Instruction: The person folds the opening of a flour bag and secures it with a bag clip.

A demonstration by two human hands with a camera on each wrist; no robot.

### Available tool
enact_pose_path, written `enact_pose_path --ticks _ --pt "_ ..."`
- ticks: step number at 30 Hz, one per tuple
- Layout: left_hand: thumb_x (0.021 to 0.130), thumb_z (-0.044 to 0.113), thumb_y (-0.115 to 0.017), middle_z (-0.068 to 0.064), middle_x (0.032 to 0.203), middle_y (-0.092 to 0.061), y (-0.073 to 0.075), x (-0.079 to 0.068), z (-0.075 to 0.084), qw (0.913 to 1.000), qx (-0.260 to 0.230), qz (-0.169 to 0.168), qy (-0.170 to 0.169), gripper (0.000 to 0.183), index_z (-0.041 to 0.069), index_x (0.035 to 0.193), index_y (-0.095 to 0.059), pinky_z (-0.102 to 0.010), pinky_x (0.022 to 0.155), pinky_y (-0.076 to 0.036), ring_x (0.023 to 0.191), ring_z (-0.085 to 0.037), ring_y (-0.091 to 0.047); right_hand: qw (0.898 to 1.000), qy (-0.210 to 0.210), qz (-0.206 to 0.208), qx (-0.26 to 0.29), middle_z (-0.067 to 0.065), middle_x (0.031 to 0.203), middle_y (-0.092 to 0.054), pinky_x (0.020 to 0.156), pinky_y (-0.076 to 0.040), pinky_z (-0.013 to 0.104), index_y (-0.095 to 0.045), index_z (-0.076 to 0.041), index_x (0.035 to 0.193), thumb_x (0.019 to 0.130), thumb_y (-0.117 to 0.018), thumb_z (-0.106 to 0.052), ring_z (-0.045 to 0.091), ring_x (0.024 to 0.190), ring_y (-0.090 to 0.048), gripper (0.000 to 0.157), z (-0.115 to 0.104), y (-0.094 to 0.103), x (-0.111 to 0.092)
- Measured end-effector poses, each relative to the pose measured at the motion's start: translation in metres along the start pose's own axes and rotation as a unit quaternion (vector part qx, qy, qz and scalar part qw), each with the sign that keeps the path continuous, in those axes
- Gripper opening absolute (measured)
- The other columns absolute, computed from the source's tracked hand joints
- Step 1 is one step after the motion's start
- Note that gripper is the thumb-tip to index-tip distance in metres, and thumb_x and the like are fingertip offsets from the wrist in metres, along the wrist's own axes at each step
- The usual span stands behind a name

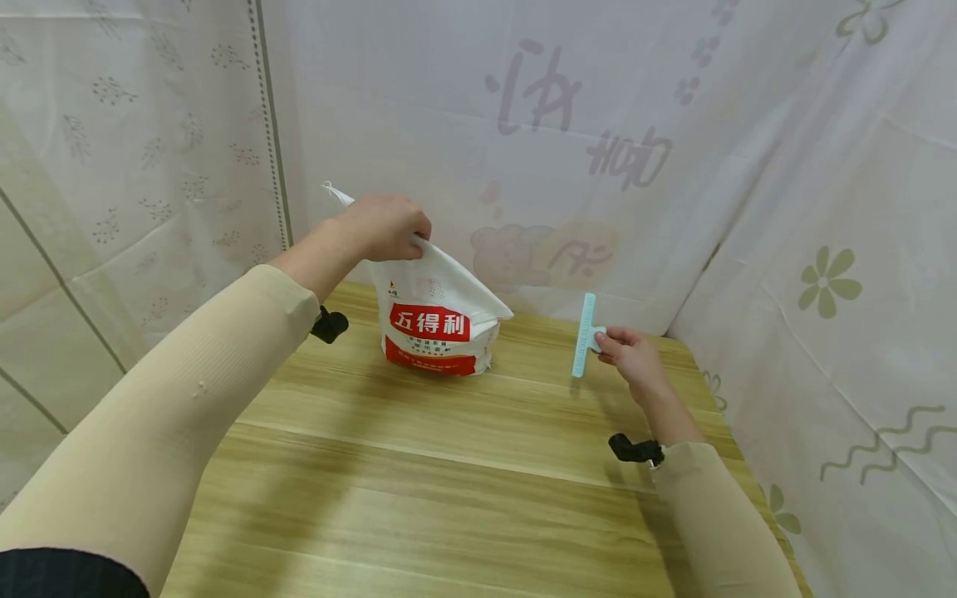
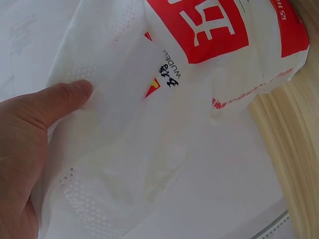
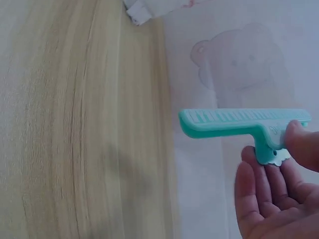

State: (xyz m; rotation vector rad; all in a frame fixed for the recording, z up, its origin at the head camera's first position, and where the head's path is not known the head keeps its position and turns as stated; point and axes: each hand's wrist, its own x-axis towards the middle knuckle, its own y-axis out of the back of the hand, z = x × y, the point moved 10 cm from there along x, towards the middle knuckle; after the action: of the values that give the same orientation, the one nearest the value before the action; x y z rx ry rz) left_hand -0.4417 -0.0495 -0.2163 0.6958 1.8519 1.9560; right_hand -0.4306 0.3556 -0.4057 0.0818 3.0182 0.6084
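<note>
The left hand (image 1: 390, 227) pinches the white-and-red plastic bag (image 1: 434, 311) below it, best held taut, and the right hand (image 1: 631, 357) pinches the mint-green T-shaped plastic clip (image 1: 583, 336) at its fingertips, best held square.

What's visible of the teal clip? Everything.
The teal clip looks like plastic: a long, straight bar with a pale-striped face and a short handle projecting near its middle, the lower lever scalloped. The right hand pinches the handle, holding it above the table. In the head view, the bar stands nearly upright, apart from the white bag.
</note>
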Motion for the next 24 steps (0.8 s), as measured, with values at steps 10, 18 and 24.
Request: enact_pose_path --ticks 10,18,24 --pt "0.103 0.025 -0.076 -0.014 0.117 -0.081 0.004 -0.004 -0.005 0.9997 0.02 0.007 0.006 0.026 0.005 0.12 -0.08 -0.049 0.091 -0.064 0.102 -0.031 -0.073 0.996 0.033 0.057 -0.052 -0.013 0.097 -0.065 0.082 -0.056 0.014 -0.058 0.009 0.143 0.111 -0.066 -0.03 -0.001 0.085 -0.064 0.051 -0.019 0.014 -0.013" --pt "0.103 0.033 -0.077 -0.012 0.11 -0.081 0.009 -0.007 -0.013 0.9986 0.04 0.025 0.025 0.029 0.007 0.115 -0.08 -0.046 0.084 -0.063 0.095 -0.029 -0.071 0.997 0.047 0.064 -0.026 -0.012 0.094 -0.065 0.08 -0.058 0.013 -0.059 0.013 0.136 0.112 -0.065 -0.022 0.001 0.086 -0.066 0.042 -0.036 0.018 -0.017" --pt "0.102 0.035 -0.076 -0.013 0.114 -0.08 0.012 -0.008 -0.016 0.9983 0.038 0.029 0.033 0.032 0.007 0.118 -0.08 -0.048 0.089 -0.062 0.101 -0.031 -0.068 0.996 0.053 0.076 -0.019 -0.013 0.094 -0.065 0.08 -0.058 0.013 -0.059 0.011 0.136 0.112 -0.064 -0.022 -0.002 0.085 -0.068 0.041 -0.041 0.022 -0.016"
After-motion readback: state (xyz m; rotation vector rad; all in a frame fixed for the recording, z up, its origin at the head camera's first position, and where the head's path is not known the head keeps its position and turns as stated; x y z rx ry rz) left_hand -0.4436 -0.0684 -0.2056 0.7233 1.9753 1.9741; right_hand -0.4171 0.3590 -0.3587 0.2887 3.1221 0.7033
